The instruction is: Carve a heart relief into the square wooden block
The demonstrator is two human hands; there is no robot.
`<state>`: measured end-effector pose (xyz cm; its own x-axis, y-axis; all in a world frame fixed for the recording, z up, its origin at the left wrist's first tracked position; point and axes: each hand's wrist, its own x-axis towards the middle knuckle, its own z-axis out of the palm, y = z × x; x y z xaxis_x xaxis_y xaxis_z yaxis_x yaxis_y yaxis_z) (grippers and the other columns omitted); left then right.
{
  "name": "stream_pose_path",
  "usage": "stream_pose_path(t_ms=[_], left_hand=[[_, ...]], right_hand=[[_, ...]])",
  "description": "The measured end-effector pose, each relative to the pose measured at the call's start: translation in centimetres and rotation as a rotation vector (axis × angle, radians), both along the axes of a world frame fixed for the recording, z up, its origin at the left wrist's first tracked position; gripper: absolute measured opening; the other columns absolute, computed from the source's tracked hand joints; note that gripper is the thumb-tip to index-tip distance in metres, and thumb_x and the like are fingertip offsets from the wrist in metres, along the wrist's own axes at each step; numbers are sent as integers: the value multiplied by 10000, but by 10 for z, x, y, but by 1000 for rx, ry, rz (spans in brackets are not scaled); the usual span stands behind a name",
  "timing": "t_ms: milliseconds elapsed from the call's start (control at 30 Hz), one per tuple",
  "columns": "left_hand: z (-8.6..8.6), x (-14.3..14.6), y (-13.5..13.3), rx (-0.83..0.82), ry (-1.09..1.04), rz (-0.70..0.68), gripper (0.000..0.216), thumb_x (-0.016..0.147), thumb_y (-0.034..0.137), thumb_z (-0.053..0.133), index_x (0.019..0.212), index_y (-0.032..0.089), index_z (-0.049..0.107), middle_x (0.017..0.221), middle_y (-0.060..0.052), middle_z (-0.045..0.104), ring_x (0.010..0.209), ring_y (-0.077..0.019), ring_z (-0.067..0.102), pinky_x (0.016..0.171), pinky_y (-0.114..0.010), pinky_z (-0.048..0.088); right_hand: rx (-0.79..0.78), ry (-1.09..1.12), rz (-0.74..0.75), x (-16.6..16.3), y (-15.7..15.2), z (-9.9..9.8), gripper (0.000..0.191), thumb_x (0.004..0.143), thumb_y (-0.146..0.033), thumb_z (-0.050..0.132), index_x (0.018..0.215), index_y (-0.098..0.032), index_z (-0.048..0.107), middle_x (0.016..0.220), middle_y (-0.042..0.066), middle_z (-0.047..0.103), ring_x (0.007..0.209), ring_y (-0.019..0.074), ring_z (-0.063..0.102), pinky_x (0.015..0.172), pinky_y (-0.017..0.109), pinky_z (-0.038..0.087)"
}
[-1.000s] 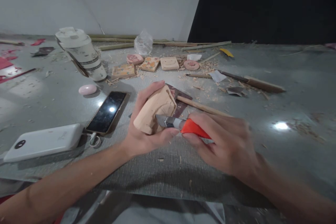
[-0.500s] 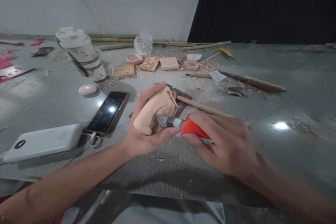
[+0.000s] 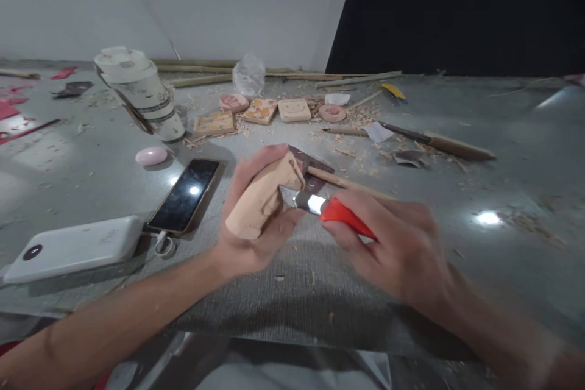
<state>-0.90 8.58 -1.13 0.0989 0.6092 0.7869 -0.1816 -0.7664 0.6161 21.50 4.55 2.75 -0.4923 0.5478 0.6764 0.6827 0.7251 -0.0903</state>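
Note:
My left hand [image 3: 249, 250] is wrapped round a pale carved wood block [image 3: 258, 204], tilted with its upper end to the right. A notch and rough cuts show on the side facing right. My right hand [image 3: 393, 244] grips the red handle of a utility knife [image 3: 342, 216]. Its short metal blade points left, and the tip is at the cut face of the block, close to my left thumb. Behind the block, a dark sheet [image 3: 315, 170] and a thin wooden stick [image 3: 347, 183] lie on the table, partly hidden.
To the left are a phone [image 3: 185, 195], a white power bank [image 3: 75, 248], a pink oval case [image 3: 151, 156] and a lidded cup [image 3: 141, 94]. Several small carved and patterned tiles [image 3: 294, 110] stand farther back amid shavings. A wooden-handled tool [image 3: 459, 146] lies right.
The block has turned slightly in my left hand, its lower end shifting left. The knife blade has moved up along the cut face, and my right hand a little to the right.

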Motion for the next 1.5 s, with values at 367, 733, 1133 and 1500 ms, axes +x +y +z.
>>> stream_pose_path(t_ms=[367,733,1133,1500], left_hand=[[-4,-2,3,-42,-15,-43,921,788,430,1013,1587,325,568,1374,-115,691,1205,-352,703,1049,-571,620],[-7,2,8,13,-33,-41,920,774,487,1015,1573,304,597,1317,-98,731,1120,-312,725,936,-476,663],[3,9,-7,-48,-87,5,734,844,444,972,1503,345,663,1265,-84,746,1094,-314,741,919,-498,671],[-5,0,6,63,-19,-2,917,771,439,1001,1580,282,600,1322,-124,733,1153,-355,721,951,-536,662]], right_hand=[[14,5,43,-1,1,-2,195,1160,-359,568,1155,-177,637,808,-9,752,648,137,672,576,294,452],[-44,-22,77,-3,1,2,257,1183,-371,491,1052,-198,628,742,-18,693,593,126,589,558,296,385],[-12,17,63,-4,-2,4,86,1121,-284,615,1082,-208,626,777,-9,719,622,144,630,566,310,422],[-41,23,103,-3,-1,2,174,1161,-325,549,1038,-224,620,765,-21,722,609,127,627,573,287,429]])
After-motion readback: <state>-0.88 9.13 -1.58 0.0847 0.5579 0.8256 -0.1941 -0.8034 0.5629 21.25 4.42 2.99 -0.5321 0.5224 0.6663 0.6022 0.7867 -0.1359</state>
